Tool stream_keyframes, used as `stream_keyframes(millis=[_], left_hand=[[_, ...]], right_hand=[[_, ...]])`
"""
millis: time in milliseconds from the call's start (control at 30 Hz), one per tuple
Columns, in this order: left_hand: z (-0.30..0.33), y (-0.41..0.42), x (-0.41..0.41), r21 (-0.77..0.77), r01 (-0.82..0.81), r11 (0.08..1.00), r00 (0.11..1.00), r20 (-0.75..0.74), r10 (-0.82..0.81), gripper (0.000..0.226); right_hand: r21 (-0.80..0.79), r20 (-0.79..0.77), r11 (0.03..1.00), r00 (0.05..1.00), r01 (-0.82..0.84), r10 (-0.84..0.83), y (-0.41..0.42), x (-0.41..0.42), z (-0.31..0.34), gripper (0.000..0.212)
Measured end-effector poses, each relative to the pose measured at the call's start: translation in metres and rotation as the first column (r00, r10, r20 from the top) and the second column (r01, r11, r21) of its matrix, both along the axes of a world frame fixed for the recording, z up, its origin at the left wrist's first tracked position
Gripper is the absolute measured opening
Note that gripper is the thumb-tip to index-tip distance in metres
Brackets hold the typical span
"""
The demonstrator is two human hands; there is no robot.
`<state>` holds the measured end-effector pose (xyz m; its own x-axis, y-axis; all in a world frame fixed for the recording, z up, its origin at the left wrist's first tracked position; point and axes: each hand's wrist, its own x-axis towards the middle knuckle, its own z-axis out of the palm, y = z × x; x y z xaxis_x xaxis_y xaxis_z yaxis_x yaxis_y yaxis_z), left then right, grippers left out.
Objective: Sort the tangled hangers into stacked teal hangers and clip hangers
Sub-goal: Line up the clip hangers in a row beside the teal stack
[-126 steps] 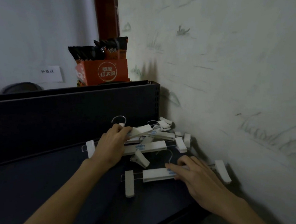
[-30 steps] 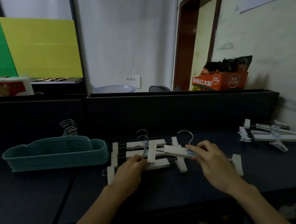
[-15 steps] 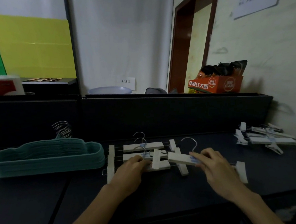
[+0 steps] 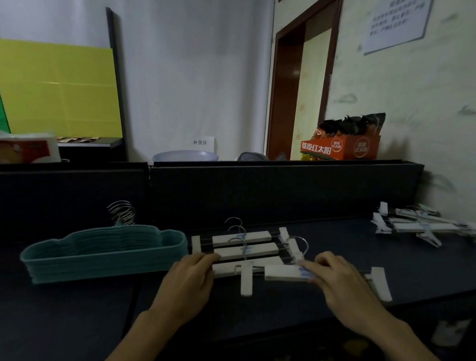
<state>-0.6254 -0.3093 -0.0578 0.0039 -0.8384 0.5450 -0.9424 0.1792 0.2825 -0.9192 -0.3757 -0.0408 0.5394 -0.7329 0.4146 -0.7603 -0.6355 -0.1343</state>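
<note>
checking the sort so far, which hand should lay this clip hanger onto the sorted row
The right hand: it already pinches the clip hanger just in front of the sorted row. The left hand rests on the row's left end, well placed to steady it.

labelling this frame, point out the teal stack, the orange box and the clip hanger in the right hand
teal stack (image 4: 104, 255): head view, front wall of the stacked hangers.
orange box (image 4: 341, 147): head view, its printed front face.
clip hanger (image 4: 282, 273): head view, the white bar left of the right hand (image 4: 339, 279).
</note>
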Motion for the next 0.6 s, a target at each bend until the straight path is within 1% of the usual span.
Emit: stream_keyframes(millis=[133,233,333,467,600], left_hand=[[-0.011,0.027,0.027,0.013,-0.054,0.998,0.999,0.004,0.054,0.035],[-0.018,0.049,0.038,0.034,-0.113,0.993,0.994,-0.011,0.113,0.036],[-0.023,0.067,0.045,0.073,-0.135,0.988,0.990,-0.021,0.137,0.037],[-0.022,0.072,0.053,0.092,-0.169,0.981,0.983,-0.053,0.174,0.039],[-0.021,0.066,0.045,0.095,-0.160,0.983,0.983,-0.074,0.167,0.040]], right_hand=[[0.028,0.024,0.998,0.998,-0.052,0.051,0.023,0.027,-0.021,0.041],[0.024,0.021,0.995,0.995,-0.097,0.096,0.031,0.044,-0.032,0.040],[0.017,0.012,0.993,0.993,-0.121,0.120,0.034,0.058,-0.039,0.039],[0.000,0.012,0.992,0.992,-0.127,0.127,0.029,0.068,-0.038,0.040],[0.040,-0.010,0.990,0.991,-0.131,0.132,0.022,0.068,-0.035,0.042]])
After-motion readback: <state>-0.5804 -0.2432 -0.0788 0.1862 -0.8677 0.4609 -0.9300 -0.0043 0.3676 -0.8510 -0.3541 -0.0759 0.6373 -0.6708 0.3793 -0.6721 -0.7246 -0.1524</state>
